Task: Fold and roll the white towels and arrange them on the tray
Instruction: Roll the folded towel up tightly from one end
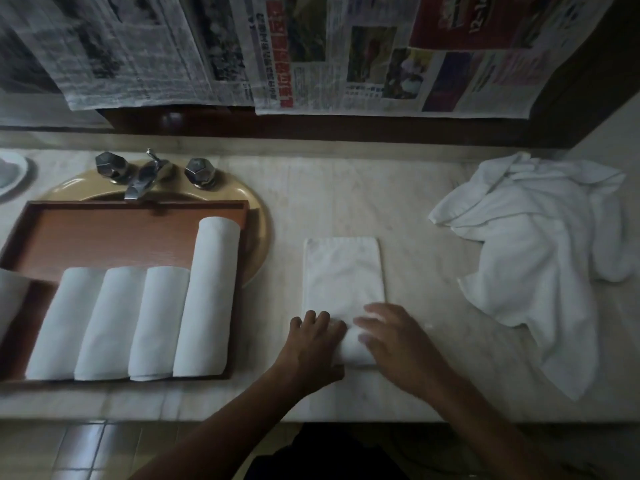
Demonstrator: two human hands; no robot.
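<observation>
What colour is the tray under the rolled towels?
Reddish brown tray, seen in the head view.

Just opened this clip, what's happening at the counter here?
A person is rolling a folded white towel on the marble counter, from its near end. The left hand grips the rolled part; the right hand rests on it, slightly blurred. Four rolled towels already lie side by side in the wooden tray over the sink. A loose towel pile waits at the right.

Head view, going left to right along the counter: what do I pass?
Wooden tray holding rolled towels → half-rolled towel → heap of crumpled towels.
</observation>
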